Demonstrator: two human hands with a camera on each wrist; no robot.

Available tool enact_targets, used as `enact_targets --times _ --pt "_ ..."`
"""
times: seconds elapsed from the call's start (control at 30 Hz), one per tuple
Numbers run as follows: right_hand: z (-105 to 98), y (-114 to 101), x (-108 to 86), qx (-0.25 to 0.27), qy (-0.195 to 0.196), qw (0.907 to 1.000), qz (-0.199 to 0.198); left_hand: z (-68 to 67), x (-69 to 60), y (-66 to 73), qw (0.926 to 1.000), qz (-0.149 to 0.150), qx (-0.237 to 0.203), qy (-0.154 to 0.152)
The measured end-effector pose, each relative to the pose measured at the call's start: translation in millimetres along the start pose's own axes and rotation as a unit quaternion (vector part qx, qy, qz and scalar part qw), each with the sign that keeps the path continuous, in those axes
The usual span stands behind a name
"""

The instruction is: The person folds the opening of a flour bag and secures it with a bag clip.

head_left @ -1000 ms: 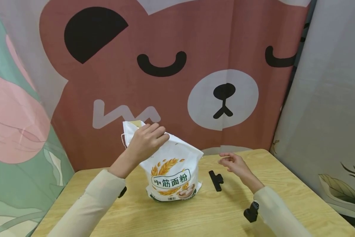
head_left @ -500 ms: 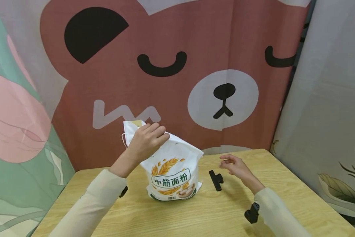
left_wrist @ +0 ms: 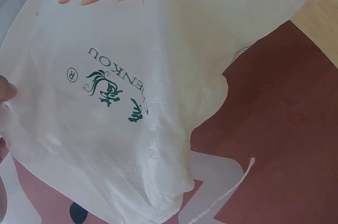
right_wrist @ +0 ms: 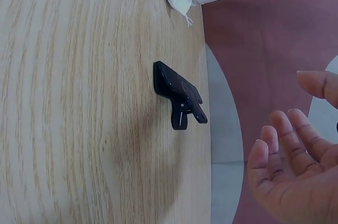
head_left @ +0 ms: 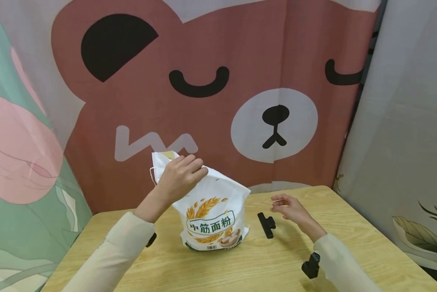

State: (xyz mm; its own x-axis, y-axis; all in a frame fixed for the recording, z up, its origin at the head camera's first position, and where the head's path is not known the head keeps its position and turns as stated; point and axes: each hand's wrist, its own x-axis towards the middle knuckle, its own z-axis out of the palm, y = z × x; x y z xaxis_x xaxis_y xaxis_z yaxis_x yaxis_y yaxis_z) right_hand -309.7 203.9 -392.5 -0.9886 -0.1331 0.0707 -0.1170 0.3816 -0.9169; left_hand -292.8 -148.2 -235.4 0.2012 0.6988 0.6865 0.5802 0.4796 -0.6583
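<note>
A white flour bag (head_left: 218, 194) with wheat ears and green characters stands on the table, its top drawn up to the left. My left hand (head_left: 179, 178) grips the bag's upper edge; in the left wrist view a fingertip (left_wrist: 6, 91) presses the white bag (left_wrist: 95, 129), most of that hand being out of frame. A black clip (head_left: 266, 225) lies right of the bag. Above and right of the clip hovers my right hand (head_left: 293, 211), empty, fingers loosely bent. The right wrist view shows this hand (right_wrist: 301, 166) apart from the clip (right_wrist: 178, 94).
The wooden table (head_left: 189, 271) reaches back to a curtain (head_left: 203, 121) printed with a bear face. A grey curtain (head_left: 404, 121) hangs at the right. A loose thread (left_wrist: 224, 195) hangs off the bag. Black wrist devices show under both sleeves, the right one (head_left: 311, 265) more fully.
The head view has tilted slightly, so the scene sits a little lower. The left hand keeps its hold on the bag, and the right hand stays nearly still beside the clip.
</note>
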Motion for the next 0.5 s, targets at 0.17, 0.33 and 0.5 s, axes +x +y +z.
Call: enact_targets --times 0.17,0.33,0.5 --pt "0 3 -0.6 0.001 -0.005 0.9999 0.010 1.0 -0.7 0.5 1.0000 0.000 0.003 0.002" --pt "1 6 1.4 0.001 -0.008 0.9997 0.024 1.1 -1.1 -0.2 1.0000 -0.001 0.004 0.001" --pt "3 11 2.7 -0.002 -0.010 0.9995 0.029 0.8 -2.1 0.7 1.0000 0.000 0.000 0.001"
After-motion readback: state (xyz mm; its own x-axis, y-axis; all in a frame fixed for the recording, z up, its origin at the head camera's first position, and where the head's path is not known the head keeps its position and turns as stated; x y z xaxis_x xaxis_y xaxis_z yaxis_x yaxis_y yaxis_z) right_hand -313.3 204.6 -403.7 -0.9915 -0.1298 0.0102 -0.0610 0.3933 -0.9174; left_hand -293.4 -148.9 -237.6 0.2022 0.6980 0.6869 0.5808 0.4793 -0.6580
